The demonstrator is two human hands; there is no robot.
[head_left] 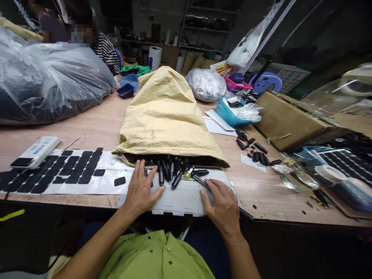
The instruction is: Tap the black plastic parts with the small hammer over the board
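Observation:
A big tan sack [165,120] lies on the table, its mouth toward me. Several black cylindrical pieces [161,176] spill from that mouth onto a grey-white sheet [177,199]. My left hand [142,190] rests at the left of the pieces, fingers spread, the fingertips by the sack's lower lip. In my right hand [222,205] is a slim metal rod with a dark handle [246,214], held at a slant under the palm. The rod's far end reaches a shiny piece with a yellow-green end [188,173].
Left stand a white box-shaped device [36,152] and a sheet of black stickers [84,166]. Behind are a large plastic bag [52,81] and another person [106,48]. To the right lie loose black parts [260,157], a teal basket [232,114] and a cardboard box [287,120].

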